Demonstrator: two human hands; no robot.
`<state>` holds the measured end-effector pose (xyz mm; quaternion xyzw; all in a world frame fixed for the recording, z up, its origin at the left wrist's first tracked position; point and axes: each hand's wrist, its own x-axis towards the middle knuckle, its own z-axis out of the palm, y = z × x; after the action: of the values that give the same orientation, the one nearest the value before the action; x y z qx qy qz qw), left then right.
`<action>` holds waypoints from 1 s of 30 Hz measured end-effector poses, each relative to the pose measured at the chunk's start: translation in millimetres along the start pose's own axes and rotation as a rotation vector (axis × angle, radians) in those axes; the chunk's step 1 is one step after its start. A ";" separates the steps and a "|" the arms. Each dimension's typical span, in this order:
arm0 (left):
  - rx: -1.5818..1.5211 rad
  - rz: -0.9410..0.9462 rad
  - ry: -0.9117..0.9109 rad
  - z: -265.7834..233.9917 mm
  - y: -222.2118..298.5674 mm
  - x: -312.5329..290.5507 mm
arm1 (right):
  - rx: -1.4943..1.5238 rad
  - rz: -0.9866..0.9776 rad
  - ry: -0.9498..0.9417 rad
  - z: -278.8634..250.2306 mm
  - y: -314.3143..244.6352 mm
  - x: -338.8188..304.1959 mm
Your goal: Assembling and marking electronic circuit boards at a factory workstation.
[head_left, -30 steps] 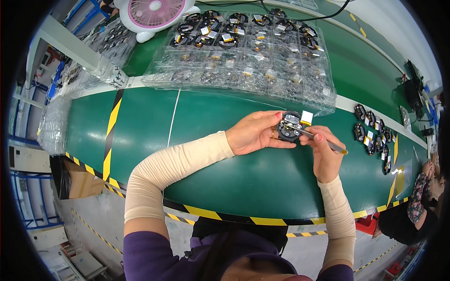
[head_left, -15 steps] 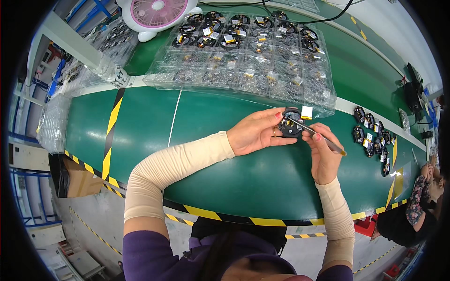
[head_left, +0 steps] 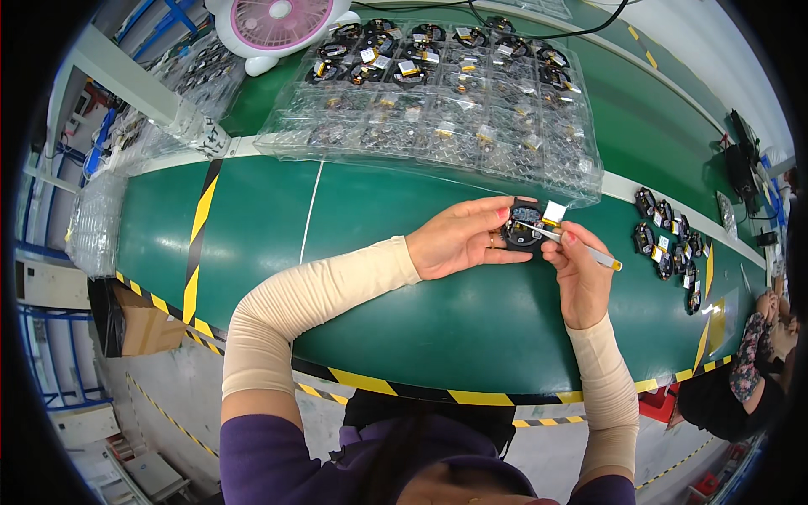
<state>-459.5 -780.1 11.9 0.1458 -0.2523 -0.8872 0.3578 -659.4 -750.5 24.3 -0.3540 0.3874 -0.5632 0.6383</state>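
Observation:
My left hand (head_left: 454, 237) grips a round black device housing (head_left: 522, 239) by its left edge, thumb on top and fingers under and beside it. Small electronic parts show on the housing's open face. A white battery pouch with a yellow end (head_left: 554, 213) sticks out at its upper right. Slim metal tweezers (head_left: 603, 257) lie pinched in my right hand (head_left: 584, 278), their fine tip on the middle of the housing. What the tip touches is too small to make out.
Beyond my hands, clear plastic trays (head_left: 379, 135) hold several similar black housings with batteries. More housings (head_left: 665, 244) lie loose on the green table (head_left: 438, 337) at the right. A pink and white fan (head_left: 282, 25) stands at the far left. Another person's arm (head_left: 747, 370) rests at the right edge.
The tweezers have swung to a flatter angle, with their tip slightly lower on the housing. The housing and its battery have shifted and tilted a little in my left hand.

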 end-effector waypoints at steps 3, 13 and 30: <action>0.076 0.011 -0.039 -1.0 0.2 -0.5 | 0.002 0.025 0.020 2.4 0.4 -0.4; 0.052 0.011 0.031 6.3 3.6 -2.2 | 0.035 0.042 0.051 2.4 1.6 -1.6; 0.409 0.029 0.217 7.2 -1.4 -1.5 | -0.126 0.014 -0.003 7.1 2.0 -5.7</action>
<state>-462.4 -775.7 17.2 0.3062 -0.3888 -0.7916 0.3584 -652.5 -744.5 26.2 -0.3918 0.4236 -0.5326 0.6193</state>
